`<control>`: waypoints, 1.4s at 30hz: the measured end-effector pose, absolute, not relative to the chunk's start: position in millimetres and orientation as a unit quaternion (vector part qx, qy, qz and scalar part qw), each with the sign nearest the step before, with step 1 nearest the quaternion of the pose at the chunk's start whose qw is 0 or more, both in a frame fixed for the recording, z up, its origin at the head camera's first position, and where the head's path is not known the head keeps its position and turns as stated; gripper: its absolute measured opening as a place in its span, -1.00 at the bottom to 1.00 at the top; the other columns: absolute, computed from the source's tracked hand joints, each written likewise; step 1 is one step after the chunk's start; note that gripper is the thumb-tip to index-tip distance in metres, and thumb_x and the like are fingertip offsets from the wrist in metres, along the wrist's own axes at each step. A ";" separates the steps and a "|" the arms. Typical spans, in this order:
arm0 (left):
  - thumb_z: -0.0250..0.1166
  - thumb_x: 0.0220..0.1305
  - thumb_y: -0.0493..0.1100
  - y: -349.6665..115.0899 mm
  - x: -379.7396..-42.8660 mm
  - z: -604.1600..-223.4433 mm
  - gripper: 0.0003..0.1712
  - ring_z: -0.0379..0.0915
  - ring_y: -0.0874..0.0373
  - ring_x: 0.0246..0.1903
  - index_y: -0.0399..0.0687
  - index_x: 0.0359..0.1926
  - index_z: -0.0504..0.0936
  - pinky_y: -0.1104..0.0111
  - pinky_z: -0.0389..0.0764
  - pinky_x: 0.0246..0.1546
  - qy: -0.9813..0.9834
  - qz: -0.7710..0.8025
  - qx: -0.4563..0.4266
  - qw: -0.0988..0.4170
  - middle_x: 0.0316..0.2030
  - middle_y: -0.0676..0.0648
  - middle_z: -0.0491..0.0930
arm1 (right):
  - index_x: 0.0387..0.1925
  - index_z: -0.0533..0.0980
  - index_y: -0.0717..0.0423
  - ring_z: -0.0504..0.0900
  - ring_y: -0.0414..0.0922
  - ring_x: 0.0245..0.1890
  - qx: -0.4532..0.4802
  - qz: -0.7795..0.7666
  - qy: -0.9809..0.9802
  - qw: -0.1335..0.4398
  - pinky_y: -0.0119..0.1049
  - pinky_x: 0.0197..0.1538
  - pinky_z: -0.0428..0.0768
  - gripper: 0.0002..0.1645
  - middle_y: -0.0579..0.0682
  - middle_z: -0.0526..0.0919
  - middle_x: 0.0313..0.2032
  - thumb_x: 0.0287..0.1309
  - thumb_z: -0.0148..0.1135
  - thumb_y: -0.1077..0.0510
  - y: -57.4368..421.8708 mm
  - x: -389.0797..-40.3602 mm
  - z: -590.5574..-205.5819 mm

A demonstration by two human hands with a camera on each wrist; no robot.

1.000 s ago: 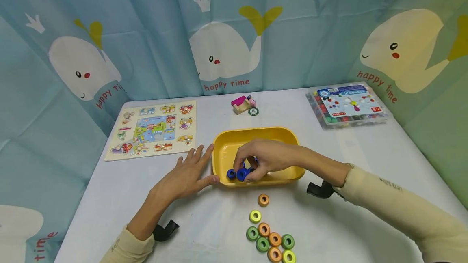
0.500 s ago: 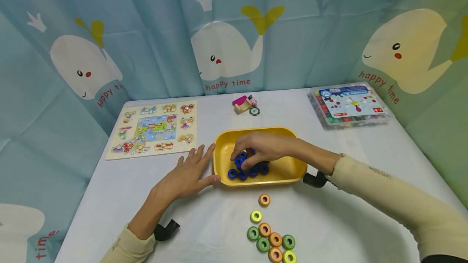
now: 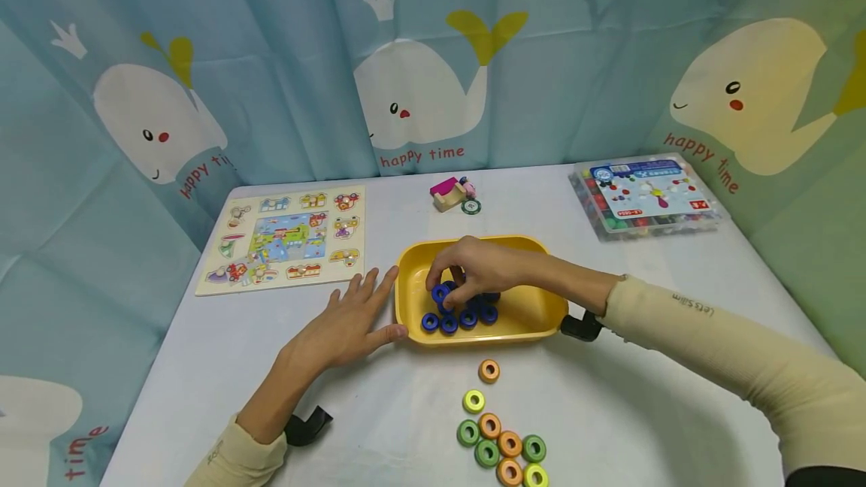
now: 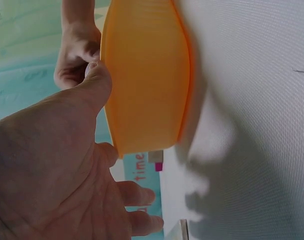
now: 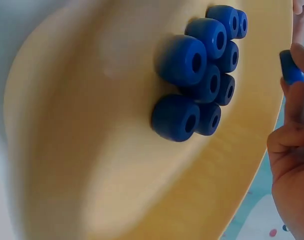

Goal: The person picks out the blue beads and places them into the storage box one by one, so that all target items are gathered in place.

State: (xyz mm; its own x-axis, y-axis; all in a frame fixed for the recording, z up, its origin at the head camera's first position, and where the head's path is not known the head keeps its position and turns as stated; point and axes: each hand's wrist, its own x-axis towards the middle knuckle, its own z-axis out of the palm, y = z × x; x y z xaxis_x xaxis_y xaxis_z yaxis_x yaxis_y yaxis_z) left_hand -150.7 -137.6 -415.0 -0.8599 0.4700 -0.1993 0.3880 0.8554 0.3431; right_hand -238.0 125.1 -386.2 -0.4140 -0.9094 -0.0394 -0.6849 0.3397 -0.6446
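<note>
My right hand (image 3: 483,265) is over the yellow plastic tray (image 3: 531,310), its thumb and fingers pinching a blue bead (image 3: 440,293) with a hole through it. In the right wrist view this held bead (image 5: 290,67) appears apart from a cluster of blue beads (image 5: 184,60) lying in the tray. Part of the cluster is hidden under the hand in the head view. My left hand (image 3: 345,325) lies at the tray's left end with fingers spread. Its thumb (image 4: 98,80) and index finger reach the tray's rim in the left wrist view.
Orange, green and yellow beads (image 3: 509,443) lie in front of the tray. A wooden puzzle board (image 3: 348,276) is at back left, a small toy bed (image 3: 446,195) at the back, and a clear case of colourful pieces (image 3: 649,194) at back right.
My right hand has lifted back from the tray's front side, carrying the pinched blue bead. More blue beads show in front of it now. The left hand has stayed in place.
</note>
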 end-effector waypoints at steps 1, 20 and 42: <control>-0.06 0.16 0.48 -137.5 -150.7 -415.0 0.00 -0.28 -0.21 0.36 0.34 0.44 -0.34 -0.21 -0.07 0.20 0.953 0.147 0.225 0.139 0.42 -0.17 -0.15 | -0.12 0.60 -0.04 0.51 -0.29 -0.52 -0.498 -0.286 0.794 0.200 -0.39 -0.41 0.53 -0.65 -0.28 0.61 -0.31 0.02 0.38 0.00 125.0 -238.1 -384.8; -0.05 0.16 0.48 -134.6 -150.3 -414.5 0.01 -0.27 -0.21 0.36 0.29 0.45 -0.32 -0.20 -0.06 0.20 0.954 0.142 0.223 0.139 0.42 -0.18 -0.16 | -0.13 0.65 -0.03 0.50 -0.24 -0.69 -0.498 -0.277 0.780 0.258 -0.33 -0.57 0.50 -0.65 -0.23 0.67 -0.40 -0.02 0.41 0.03 108.0 -264.4 -389.9; -0.04 0.14 0.49 -127.5 -150.2 -413.9 0.02 -0.29 -0.21 0.36 0.30 0.45 -0.31 -0.19 -0.06 0.21 0.952 0.143 0.226 0.146 0.42 -0.18 -0.17 | -0.15 0.66 -0.14 0.60 -0.23 -0.44 -0.472 -0.263 0.785 0.302 -0.37 -0.35 0.54 -0.70 -0.28 0.66 -0.28 0.00 0.40 0.09 99.8 -263.3 -425.9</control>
State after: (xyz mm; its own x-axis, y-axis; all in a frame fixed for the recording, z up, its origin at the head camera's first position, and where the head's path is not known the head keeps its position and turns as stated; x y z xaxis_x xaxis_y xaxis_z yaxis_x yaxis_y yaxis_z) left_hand -150.2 -127.5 -413.9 -0.8551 0.4725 -0.2134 0.3893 0.8570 0.3377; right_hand -263.3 99.8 -425.9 -0.3717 -0.9004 -0.2263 -0.5820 0.4159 -0.6988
